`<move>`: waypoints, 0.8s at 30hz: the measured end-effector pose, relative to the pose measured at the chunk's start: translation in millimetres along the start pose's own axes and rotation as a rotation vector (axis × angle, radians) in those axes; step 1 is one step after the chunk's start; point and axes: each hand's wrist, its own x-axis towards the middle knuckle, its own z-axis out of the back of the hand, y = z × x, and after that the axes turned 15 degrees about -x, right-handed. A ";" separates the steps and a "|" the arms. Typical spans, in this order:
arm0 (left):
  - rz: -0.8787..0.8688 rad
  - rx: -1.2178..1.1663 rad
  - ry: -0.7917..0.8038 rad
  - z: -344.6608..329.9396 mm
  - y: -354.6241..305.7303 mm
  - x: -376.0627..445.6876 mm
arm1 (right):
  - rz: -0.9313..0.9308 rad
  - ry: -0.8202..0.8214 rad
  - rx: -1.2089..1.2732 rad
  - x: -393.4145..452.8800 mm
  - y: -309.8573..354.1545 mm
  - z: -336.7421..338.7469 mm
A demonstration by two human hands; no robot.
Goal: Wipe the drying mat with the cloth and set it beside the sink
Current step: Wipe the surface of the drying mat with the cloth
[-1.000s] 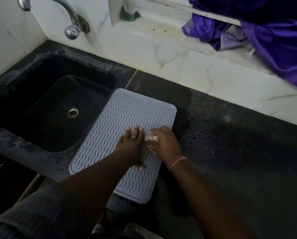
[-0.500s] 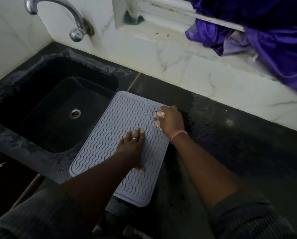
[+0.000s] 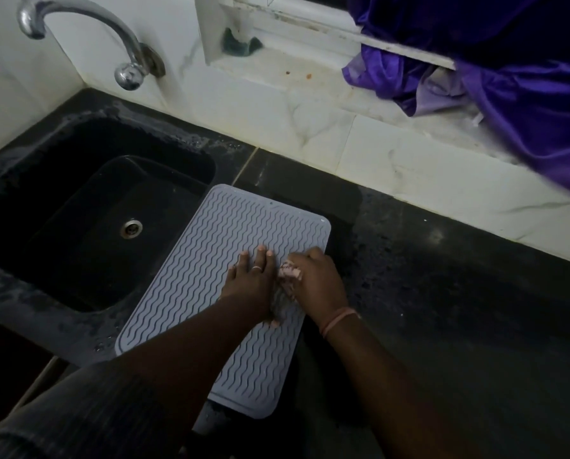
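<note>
Right hand (image 3: 313,276) grips cloth (image 3: 289,272) — on mat (image 3: 217,260).

The right hand (image 3: 313,276) drew the cloth (image 3: 289,272) back beside the left hand (image 3: 253,279).

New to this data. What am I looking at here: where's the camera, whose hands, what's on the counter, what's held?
No robot here: a person works bare-handed, filmed by one camera on their head looking down. A grey ribbed drying mat lies on the dark counter, right beside the black sink. The left hand presses flat on the mat to steady it. The right hand grips a small pale cloth against the mat. A tap sticks out of the wall above the sink; purple fabric hangs at top right.
</note>
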 end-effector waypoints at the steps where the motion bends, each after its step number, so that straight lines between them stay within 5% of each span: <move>1: 0.004 0.002 0.006 0.9 0.3 0.1 | -0.025 -0.008 0.018 9.9 -6.7 2.5; 12: 0.033 -0.017 0.051 3.1 -1.5 2.9 | -0.097 -0.054 -0.163 103.6 -41.0 23.6; 24: 0.031 -0.004 0.034 5.0 -0.1 4.9 | -0.066 -0.069 -0.214 44.4 -8.3 15.2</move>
